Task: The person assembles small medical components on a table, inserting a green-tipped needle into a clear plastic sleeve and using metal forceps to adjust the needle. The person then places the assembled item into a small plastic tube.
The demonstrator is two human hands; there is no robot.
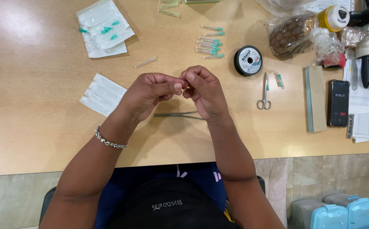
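My left hand and my right hand meet fingertip to fingertip above the wooden table. Both pinch something very small between thumb and forefinger; it is too small to identify. Metal tweezers lie on the table just under my hands, partly hidden by my right wrist. A silver bracelet circles my left wrist. Several teal-capped needles lie in a loose pile beyond my hands. A black spool of thread stands to their right.
Small scissors lie right of my hands. White sterile packets sit at the left and far left. A phone, a flat tan strip, plastic bags and papers crowd the right side. The table's front edge runs near my body.
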